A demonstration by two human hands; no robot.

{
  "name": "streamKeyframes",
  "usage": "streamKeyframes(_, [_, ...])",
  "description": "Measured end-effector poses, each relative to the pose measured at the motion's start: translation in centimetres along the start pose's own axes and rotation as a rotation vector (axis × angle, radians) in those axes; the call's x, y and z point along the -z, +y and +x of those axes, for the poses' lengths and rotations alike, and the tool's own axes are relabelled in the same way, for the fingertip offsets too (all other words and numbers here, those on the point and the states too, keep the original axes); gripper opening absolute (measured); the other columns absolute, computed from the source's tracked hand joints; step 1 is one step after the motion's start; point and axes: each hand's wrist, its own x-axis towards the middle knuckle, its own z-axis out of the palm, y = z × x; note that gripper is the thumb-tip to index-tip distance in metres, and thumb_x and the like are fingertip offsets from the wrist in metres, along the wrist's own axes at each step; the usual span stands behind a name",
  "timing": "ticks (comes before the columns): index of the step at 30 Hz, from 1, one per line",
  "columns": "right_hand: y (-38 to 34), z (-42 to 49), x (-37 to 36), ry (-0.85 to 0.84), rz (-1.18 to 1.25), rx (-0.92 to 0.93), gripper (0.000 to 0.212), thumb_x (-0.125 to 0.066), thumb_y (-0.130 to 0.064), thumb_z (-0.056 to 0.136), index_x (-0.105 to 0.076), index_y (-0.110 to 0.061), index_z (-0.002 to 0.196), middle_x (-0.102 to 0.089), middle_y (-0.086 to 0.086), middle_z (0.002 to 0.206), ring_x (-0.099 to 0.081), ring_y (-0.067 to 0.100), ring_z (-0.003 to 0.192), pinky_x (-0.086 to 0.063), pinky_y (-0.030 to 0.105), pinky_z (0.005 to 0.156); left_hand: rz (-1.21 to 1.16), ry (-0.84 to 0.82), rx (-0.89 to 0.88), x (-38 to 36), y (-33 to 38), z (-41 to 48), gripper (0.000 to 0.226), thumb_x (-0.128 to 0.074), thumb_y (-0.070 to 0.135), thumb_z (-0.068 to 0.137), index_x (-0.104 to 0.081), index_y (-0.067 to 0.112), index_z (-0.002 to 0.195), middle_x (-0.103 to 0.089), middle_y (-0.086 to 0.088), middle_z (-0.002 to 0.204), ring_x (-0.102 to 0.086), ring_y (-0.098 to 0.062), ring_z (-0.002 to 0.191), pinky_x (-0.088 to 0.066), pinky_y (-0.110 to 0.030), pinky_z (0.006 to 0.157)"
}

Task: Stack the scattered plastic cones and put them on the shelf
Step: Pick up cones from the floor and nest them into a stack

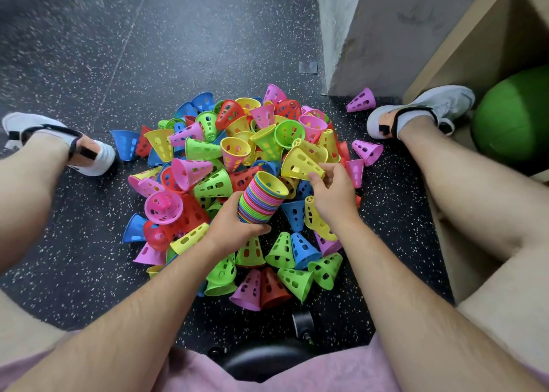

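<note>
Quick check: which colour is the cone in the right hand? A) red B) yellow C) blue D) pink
B: the right hand pinches a yellow cone at its narrow end, next to the multicoloured stack of cones that the left hand grips.

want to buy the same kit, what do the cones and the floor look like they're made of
Cones: thin moulded plastic, apparently; bright solid colours, slight sheen, cut-out slots, nesting tightly in the stack the left hand holds. Floor: probably rubber matting; matt black, pale flecks, a visible seam.
</note>
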Motion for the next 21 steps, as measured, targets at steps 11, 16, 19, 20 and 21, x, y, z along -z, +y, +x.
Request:
streamKeyframes(11, [-3.3, -1.6, 0.5, -0.356, -0.05, 0.255, 0.078, -0.069, -0.015, 0.085, -0.034, -0.056, 0.141, -0.058, -0.002, 0.11, -0.062, 0.017, 0.096, -0.054, 0.034, 0.091, -0.034, 0.053, -0.021, 0.9, 0.1, -0.7, 0.067, -0.093, 0.017, 0.071, -0.052, 0.026, 0.123, -0.068, 0.003, 0.103, -0.069, -0.009, 0.087, -0.051, -0.018, 0.069])
streamKeyframes(16, [-4.7, -1.7, 1.3, -0.462, -0.237, 0.287, 0.065, -0.067, -0.035, 0.09, -0.034, -0.061, 0.14, -0.047, -0.002, 0.121, -0.056, 0.013, 0.105, -0.048, 0.036, 0.099, -0.025, 0.038, -0.038, 0.8, 0.0, -0.8, 0.07, -0.094, 0.018, 0.07, -0.052, 0.028, 0.124, -0.067, 0.003, 0.106, -0.069, -0.009, 0.092, -0.054, -0.021, 0.074])
streamKeyframes(19, [-4.7, -1.9, 1.3, -0.416, -0.303, 0.33, 0.051, -0.066, -0.045, 0.092, -0.038, -0.053, 0.135, -0.046, -0.005, 0.13, -0.054, 0.015, 0.112, -0.048, 0.038, 0.098, -0.013, 0.02, -0.048, 0.7, 0.1, -0.9, 0.071, -0.094, 0.019, 0.07, -0.051, 0.027, 0.126, -0.066, 0.002, 0.107, -0.069, -0.01, 0.092, -0.056, -0.023, 0.076])
streamKeyframes(20, [-4.6, -2.0, 1.3, -0.412, -0.314, 0.341, 0.052, -0.065, -0.045, 0.093, -0.036, -0.052, 0.135, -0.047, -0.005, 0.133, -0.054, 0.017, 0.115, -0.047, 0.038, 0.097, -0.01, 0.015, -0.05, 0.6, 0.2, -0.9, 0.071, -0.094, 0.019, 0.07, -0.052, 0.026, 0.126, -0.066, 0.002, 0.107, -0.069, -0.01, 0.092, -0.057, -0.024, 0.077])
streamKeyframes(21, [-4.6, -2.0, 1.2, -0.418, -0.319, 0.344, 0.055, -0.064, -0.044, 0.094, -0.032, -0.054, 0.137, -0.048, -0.003, 0.137, -0.053, 0.019, 0.121, -0.046, 0.038, 0.099, -0.007, 0.013, -0.049, 0.6, 0.2, -0.9, 0.071, -0.094, 0.019, 0.07, -0.052, 0.026, 0.127, -0.066, 0.002, 0.107, -0.069, -0.01, 0.093, -0.057, -0.024, 0.077])
